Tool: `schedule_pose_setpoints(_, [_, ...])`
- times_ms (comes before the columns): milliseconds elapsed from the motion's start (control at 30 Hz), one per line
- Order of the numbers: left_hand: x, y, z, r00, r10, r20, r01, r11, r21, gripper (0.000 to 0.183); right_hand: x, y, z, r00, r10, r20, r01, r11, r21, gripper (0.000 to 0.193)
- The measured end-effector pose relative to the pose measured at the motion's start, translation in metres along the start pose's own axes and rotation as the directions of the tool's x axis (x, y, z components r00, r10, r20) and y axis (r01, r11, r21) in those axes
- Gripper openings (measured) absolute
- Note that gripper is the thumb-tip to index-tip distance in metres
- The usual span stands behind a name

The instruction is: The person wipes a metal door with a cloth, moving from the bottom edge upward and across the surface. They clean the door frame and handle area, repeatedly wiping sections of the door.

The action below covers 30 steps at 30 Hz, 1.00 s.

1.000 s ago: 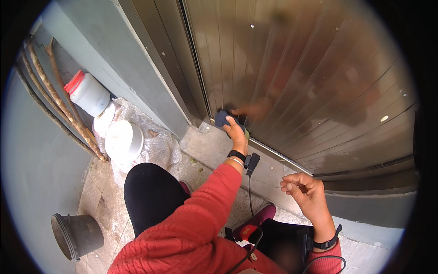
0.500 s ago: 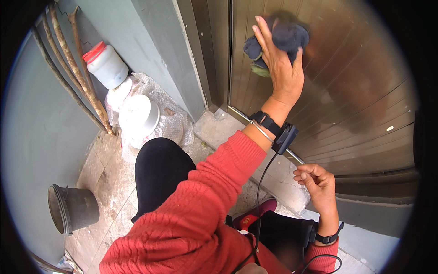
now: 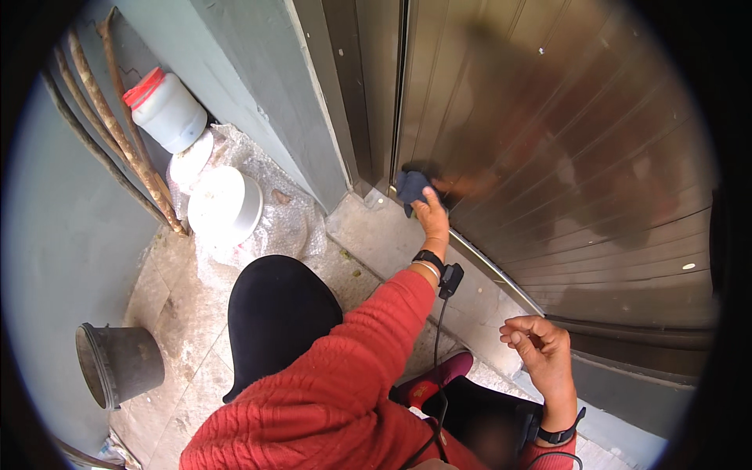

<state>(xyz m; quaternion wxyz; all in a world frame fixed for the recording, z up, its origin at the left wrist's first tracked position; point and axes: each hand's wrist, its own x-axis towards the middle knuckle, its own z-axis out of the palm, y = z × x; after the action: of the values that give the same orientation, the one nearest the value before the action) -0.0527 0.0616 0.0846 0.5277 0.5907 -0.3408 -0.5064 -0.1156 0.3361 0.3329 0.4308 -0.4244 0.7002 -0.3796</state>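
My left hand (image 3: 432, 217) is closed on a dark blue cloth (image 3: 411, 186) and presses it against the bottom corner of the brown metal door (image 3: 501, 102), beside the frame. The palm side and most of the fingers are hidden. Farther right and nearer to me, my right hand (image 3: 546, 352) is held in the air in front of the door's lower edge. Its fingers are curled in toward the thumb, and nothing shows in them.
A stone sill (image 3: 376, 227) runs below the door. At left stand a red-lidded white jar (image 3: 168, 113), a white tub (image 3: 227, 205) on bubble wrap (image 3: 301, 227), wooden sticks (image 3: 117, 129) against the wall and a dark bucket (image 3: 129, 364). A cable (image 3: 441, 329) hangs from my left wrist.
My left hand has come down and left with the cloth, from higher on the door to its bottom corner by the frame. My right hand stays curled and is slightly lower in view.
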Motion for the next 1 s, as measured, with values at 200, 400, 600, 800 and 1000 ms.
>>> schedule_pose_setpoints(200, [0.001, 0.028, 0.002, 0.994, -0.059, -0.089, 0.028, 0.949, -0.315, 0.073, -0.001, -0.004, 0.001, 1.000, -0.025, -0.015, 0.024, 0.999, -0.043, 0.016])
schedule_pose_setpoints(400, [-0.006, 0.113, 0.007, 0.973, 0.225, 0.046, -0.195, 0.913, -0.358, 0.070, -0.003, -0.016, 0.006, 0.988, -0.148, 0.042, 0.152, 0.979, -0.135, 0.015])
schedule_pose_setpoints(600, [-0.047, 0.248, 0.006, 0.561, 0.824, 0.077, -0.809, 0.566, -0.158, 0.059, -0.004, -0.028, 0.009, 0.980, -0.193, 0.049, 0.199, 0.965, -0.173, 0.017])
schedule_pose_setpoints(800, [-0.051, 0.413, 0.006, 0.005, 0.999, 0.054, -0.988, 0.013, -0.154, 0.063, -0.014, -0.027, 0.001, 0.971, -0.234, 0.036, 0.237, 0.953, -0.187, 0.020])
schedule_pose_setpoints(1000, [-0.036, 0.422, 0.000, -0.270, 0.957, -0.103, -0.962, -0.272, -0.004, 0.060, -0.020, -0.022, -0.008, 0.971, -0.239, -0.005, 0.233, 0.954, -0.190, 0.020])
